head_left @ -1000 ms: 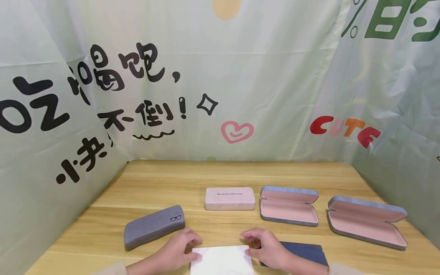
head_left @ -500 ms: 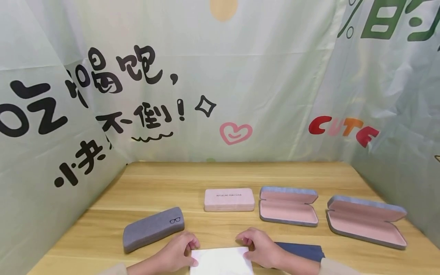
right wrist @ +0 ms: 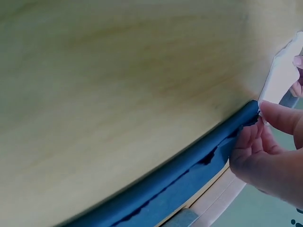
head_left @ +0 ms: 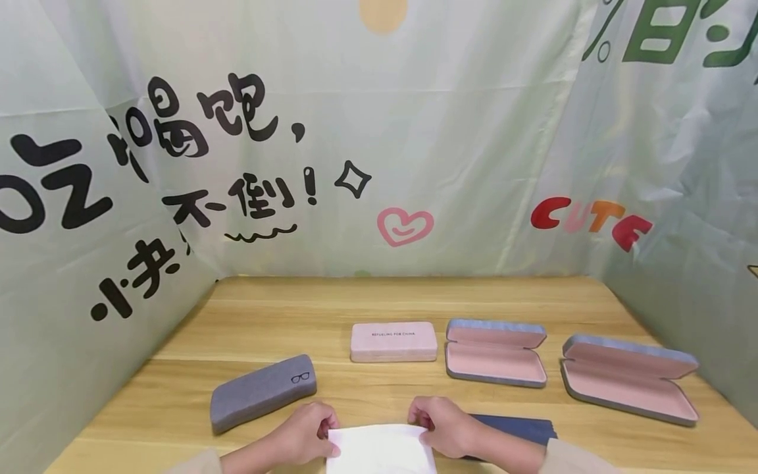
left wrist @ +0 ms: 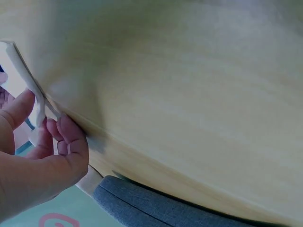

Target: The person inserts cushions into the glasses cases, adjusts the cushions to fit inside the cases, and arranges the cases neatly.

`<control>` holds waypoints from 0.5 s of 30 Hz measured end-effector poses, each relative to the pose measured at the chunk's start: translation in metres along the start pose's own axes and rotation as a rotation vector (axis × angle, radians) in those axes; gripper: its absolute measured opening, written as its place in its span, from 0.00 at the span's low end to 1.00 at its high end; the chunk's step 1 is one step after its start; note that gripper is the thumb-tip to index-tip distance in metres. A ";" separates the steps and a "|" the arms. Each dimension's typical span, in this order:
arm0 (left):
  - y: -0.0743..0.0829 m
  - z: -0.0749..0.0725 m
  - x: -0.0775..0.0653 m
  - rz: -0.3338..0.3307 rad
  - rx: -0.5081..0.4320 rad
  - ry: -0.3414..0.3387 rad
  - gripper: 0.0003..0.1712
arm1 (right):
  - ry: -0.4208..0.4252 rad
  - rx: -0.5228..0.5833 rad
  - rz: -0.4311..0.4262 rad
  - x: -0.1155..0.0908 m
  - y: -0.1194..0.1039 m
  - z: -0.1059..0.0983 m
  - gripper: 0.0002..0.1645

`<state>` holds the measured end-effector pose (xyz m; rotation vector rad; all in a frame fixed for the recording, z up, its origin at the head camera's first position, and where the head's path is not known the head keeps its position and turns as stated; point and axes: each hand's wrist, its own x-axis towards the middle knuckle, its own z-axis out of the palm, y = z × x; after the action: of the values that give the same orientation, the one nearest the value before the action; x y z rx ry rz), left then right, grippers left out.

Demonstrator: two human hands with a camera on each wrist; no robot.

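Note:
A white folded cloth (head_left: 380,453) lies at the front edge of the head view, its near part cut off by the frame. My left hand (head_left: 304,433) pinches its far left corner between thumb and fingers; the left wrist view shows the edge of the cloth (left wrist: 20,71) bent at the thumb. At the far right corner, my right hand (head_left: 447,426) pinches it the same way. Beneath the right forearm lies a navy cloth (head_left: 521,429) with a zigzag edge. In the right wrist view this navy cloth (right wrist: 165,182) runs right up to the right fingertips.
Left of the hands lies a closed grey-blue glasses case (head_left: 263,393). Farther back stands a closed pink case (head_left: 393,342). Two pink-lined cases, one mid-right (head_left: 496,362) and one far right (head_left: 630,388), stand with lids raised. Printed curtains (head_left: 474,131) enclose the wooden tabletop (head_left: 284,309).
The fingers of both hands have curled in from a looser spread to pinch the white cloth's corners. Its far edge now bows up slightly. The cases have stayed put.

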<state>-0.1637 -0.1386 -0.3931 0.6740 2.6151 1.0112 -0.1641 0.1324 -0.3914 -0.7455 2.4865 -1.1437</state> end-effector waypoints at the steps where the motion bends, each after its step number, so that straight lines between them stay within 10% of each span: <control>1: 0.000 0.000 0.000 0.000 -0.002 0.002 0.10 | 0.007 -0.009 0.006 0.000 0.000 0.000 0.12; 15: -0.002 0.003 -0.002 -0.005 -0.253 0.070 0.09 | 0.077 0.217 0.084 -0.002 -0.002 -0.005 0.03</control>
<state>-0.1616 -0.1391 -0.3960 0.5801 2.4832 1.3563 -0.1638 0.1357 -0.3868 -0.5412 2.3785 -1.4068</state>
